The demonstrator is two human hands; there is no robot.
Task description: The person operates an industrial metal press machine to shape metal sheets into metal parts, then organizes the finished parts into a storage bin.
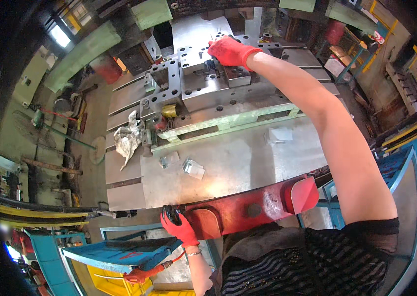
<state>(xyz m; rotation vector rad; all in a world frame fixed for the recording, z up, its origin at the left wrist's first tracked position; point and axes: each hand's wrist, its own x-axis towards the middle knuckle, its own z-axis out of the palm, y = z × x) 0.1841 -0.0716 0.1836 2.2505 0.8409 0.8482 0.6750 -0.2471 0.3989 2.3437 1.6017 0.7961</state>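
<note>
My right hand (230,51), in a red glove, reaches far forward to the metal die block (194,57) on the press bed. Its fingers are closed at the block's top; what they pinch, if anything, is too small to make out. My left hand (180,228), also gloved in red, is near me at the left end of a red control bar (240,213). Its fingers curl about a dark rounded thing (171,214) whose kind I cannot make out. A bright flat metal sheet (202,30) lies behind the die block.
Small pale flat pieces (194,168) and a clear packet (279,135) lie on the steel plate (228,170). A crumpled white rag (128,138) sits left of the die's green-edged base (233,120). Blue metal stands (122,252) flank me, with an orange-handled tool (144,274) below left.
</note>
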